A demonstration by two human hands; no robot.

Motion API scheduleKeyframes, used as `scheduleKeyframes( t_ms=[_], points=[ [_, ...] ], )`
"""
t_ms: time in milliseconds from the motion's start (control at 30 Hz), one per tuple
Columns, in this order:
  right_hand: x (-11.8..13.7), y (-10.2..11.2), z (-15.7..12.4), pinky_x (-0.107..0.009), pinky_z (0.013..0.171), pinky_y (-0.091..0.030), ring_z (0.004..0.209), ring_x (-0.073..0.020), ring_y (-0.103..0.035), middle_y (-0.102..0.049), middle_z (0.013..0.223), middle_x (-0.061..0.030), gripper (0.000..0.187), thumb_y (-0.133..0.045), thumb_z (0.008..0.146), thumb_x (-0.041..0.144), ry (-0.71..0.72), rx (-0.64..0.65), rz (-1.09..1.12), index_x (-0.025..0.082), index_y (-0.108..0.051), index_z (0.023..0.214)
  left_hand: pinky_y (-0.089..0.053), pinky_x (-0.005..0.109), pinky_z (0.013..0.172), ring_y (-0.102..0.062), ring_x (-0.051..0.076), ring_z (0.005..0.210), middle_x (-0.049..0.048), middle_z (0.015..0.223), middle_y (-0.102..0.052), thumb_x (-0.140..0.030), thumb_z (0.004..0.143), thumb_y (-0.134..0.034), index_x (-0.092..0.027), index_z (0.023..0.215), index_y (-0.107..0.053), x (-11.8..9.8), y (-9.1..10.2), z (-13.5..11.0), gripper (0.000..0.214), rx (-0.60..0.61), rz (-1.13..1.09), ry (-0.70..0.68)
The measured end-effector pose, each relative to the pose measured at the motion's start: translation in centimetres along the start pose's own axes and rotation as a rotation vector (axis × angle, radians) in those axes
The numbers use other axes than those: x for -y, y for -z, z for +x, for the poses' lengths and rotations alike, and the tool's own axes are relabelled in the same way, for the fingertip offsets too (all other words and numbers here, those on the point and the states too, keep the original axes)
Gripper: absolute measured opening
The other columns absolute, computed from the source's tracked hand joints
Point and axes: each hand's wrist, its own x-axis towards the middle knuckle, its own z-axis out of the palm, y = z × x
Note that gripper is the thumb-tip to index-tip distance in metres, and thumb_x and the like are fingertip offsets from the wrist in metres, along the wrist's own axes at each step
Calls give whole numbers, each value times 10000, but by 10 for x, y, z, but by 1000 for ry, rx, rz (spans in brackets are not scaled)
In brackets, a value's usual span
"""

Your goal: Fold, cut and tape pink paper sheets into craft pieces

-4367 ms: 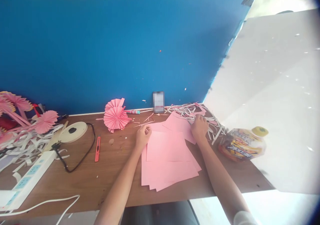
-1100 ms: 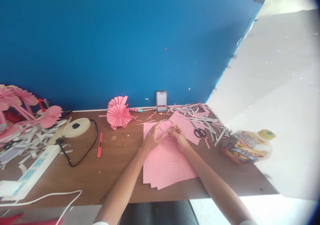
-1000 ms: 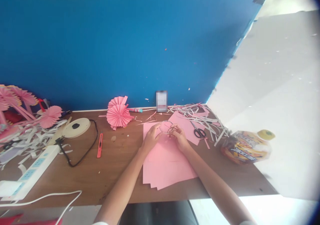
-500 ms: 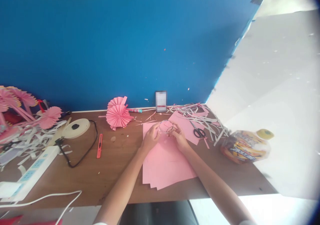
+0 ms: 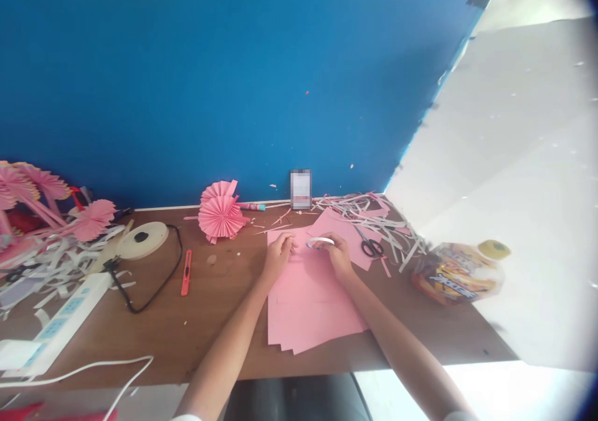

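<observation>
My one brown table has pink paper on it, right in front of me, I guess so both hands can reach. I count three bottom corners, but not every sheet. Two folded pink fans sit behind it on the left, maybe to be out of the way. My left hand is curled; I can't tell if it pinches anything. My right hand pinches one thin white ring over the paper, maybe to keep it steady.
</observation>
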Motion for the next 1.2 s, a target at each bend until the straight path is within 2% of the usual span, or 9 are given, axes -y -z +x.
scheduleKeyframes(
  t_ms=[167, 333, 400, 500, 633, 800, 967, 1100, 1200],
  points=[
    [-3, 1, 2, -270, 741, -479, 756, -164, -628, -657, 764, -47, 235, -434, 674, 200, -10, 27, 38, 143, -607, 823, -455, 188, 639, -580, 93, 727, 46, 922, -625, -482, 924, -394, -173, 1048, -569, -8, -2, -2, 376, 65, -111, 46],
    [-7, -1, 2, -266, 743, -477, 779, -162, -625, -660, 797, -66, 239, -433, 698, 223, 0, 56, 40, 137, -614, 828, -383, 182, 544, -478, 55, 566, 12, 802, -574, -489, 929, -368, -156, 900, -588, -11, -10, -7, 400, 254, -60, 39],
    [-7, -1, 3, -269, 751, -473, 782, -160, -620, -658, 805, -68, 230, -422, 703, 221, 24, 66, 20, 134, -612, 800, -370, 176, 536, -470, 52, 550, -6, 720, -529, -488, 928, -371, -147, 819, -548, -13, -12, -7, 399, 261, -82, 48],
    [-5, 0, 3, -260, 747, -456, 753, -149, -604, -646, 763, -54, 232, -442, 675, 196, 19, 62, 10, 131, -618, 811, -376, 167, 554, -510, 60, 593, -14, 708, -519, -484, 912, -417, -150, 815, -504, -13, -12, -5, 359, 239, -151, 93],
    [6, 1, 2, -213, 669, -414, 700, -111, -547, -602, 730, -26, 205, -520, 615, 162, -77, 45, 184, 137, -598, 802, -369, 159, 563, -497, 59, 605, -15, 679, -510, -454, 892, -451, -146, 795, -504, -7, -7, -1, 327, 206, -182, 142],
    [19, 9, 0, -206, 524, -308, 521, -59, -403, -503, 683, 1, 167, -548, 651, 184, -164, 239, 423, 154, -552, 815, -366, 168, 555, -491, 58, 585, -14, 688, -526, -365, 865, -456, -145, 744, -499, 3, -1, 3, 255, 238, -134, 170],
    [20, 18, 3, -216, 522, -263, 525, -67, -358, -424, 608, -3, 228, -530, 807, 351, -79, 338, 254, 135, -596, 843, -376, 182, 561, -509, 72, 590, -14, 678, -536, -358, 863, -446, -150, 727, -496, 9, 13, 7, 254, 220, -39, 140],
    [17, 20, 5, -207, 494, -159, 483, -42, -215, -262, 523, 38, 364, -578, 835, 471, -71, 228, 132, 140, -515, 697, -399, 200, 604, -521, 89, 631, -2, 707, -553, -368, 878, -416, -153, 733, -497, 9, 22, 8, 271, 211, 64, 119],
    [17, 21, 7, -205, 504, -194, 487, -43, -268, -316, 516, 36, 403, -649, 794, 450, -45, 172, 56, 141, -444, 635, -439, 246, 742, -550, 129, 798, 27, 847, -585, -376, 864, -469, -168, 810, -529, 4, 25, 6, 224, 207, 228, 2]
  ],
)
